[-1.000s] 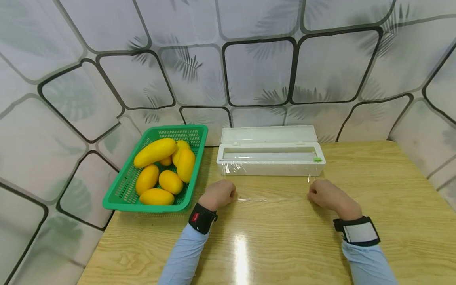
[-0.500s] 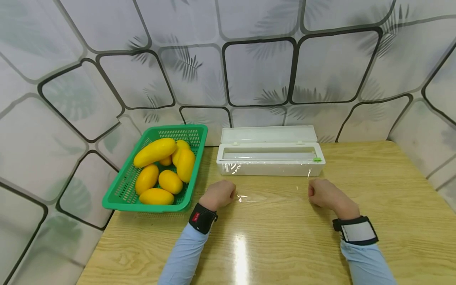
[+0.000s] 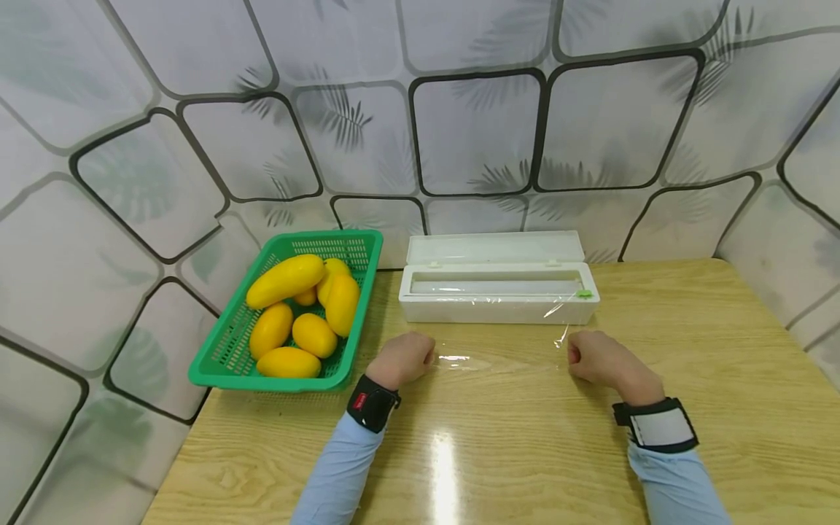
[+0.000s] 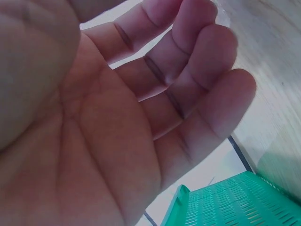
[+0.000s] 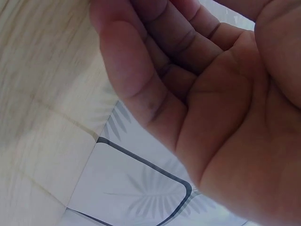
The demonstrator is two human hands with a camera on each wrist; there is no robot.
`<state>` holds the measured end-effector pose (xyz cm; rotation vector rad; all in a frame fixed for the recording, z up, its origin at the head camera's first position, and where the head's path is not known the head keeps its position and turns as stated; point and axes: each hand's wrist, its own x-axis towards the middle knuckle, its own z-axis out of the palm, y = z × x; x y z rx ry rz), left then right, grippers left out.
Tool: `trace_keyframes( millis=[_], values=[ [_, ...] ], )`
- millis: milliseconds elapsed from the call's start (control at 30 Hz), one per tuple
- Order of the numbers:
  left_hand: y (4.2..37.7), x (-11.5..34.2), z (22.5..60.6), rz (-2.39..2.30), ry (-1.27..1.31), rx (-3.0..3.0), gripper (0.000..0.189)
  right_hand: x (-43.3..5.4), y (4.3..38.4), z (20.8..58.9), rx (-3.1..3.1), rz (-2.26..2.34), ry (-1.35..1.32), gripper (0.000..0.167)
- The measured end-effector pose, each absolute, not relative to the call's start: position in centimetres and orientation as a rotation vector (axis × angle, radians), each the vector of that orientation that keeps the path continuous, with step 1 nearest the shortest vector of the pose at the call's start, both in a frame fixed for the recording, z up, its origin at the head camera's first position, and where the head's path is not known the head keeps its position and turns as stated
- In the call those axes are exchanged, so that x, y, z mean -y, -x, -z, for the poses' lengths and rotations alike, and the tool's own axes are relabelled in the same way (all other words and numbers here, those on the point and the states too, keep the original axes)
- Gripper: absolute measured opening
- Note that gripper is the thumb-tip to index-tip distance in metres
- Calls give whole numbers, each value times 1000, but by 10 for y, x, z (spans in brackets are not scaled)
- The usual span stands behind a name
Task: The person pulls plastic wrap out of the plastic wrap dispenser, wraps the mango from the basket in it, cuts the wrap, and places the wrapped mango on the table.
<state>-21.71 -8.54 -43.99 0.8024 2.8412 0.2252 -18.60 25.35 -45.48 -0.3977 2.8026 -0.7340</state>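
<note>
A thin sheet of clear cling film [image 3: 454, 358] spans the space between my two hands and reaches back to a white dispenser box [image 3: 492, 312]. Its glints show near both hands and on the box front. My left hand [image 3: 402, 360] pinches the film's left corner, and my right hand [image 3: 610, 366] pinches the right corner. Both hands are in front of the box. In the wrist views the left fingers [image 4: 207, 61] and right fingers [image 5: 127, 56] are curled; the pinched film itself is hidden there. The box lid [image 3: 495, 248] stands open, with a film roll [image 3: 495, 286] inside.
A green basket [image 3: 216, 373] left of my left hand holds several yellow mangoes [image 3: 289, 362]. A green slide cutter [image 3: 584, 294] sits at the right end of the box's front edge. The wooden table [image 3: 525, 452] meets a patterned wall [image 3: 479, 138] behind the box.
Both hands stay almost still. The glints on the film have shifted, from the left of the box front toward its right end and beside the right hand.
</note>
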Motion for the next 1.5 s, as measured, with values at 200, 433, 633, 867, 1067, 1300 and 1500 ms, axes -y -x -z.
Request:
trace_keyframes(
  millis=[200, 433, 633, 867, 1067, 1300, 1500],
  values=[
    [218, 85, 440, -201, -783, -2830, 29, -253, 185, 452, -2801, 735, 399, 17],
    [218, 84, 437, -169, -765, -2827, 24, -251, 185, 449, -2814, 733, 378, 16],
    [218, 84, 436, -184, -744, -2813, 21, -251, 184, 446, -2821, 733, 369, 15],
    [220, 82, 437, -205, -733, -2819, 20, -251, 185, 444, -2862, 726, 416, 15],
    [220, 82, 435, -211, -742, -2826, 20, -251, 185, 445, -2887, 730, 437, 16],
    [218, 82, 434, -227, -802, -2859, 17, -250, 185, 444, -2889, 728, 458, 14],
    [217, 83, 431, -243, -837, -2865, 16, -249, 187, 441, -2868, 720, 417, 14]
  ],
)
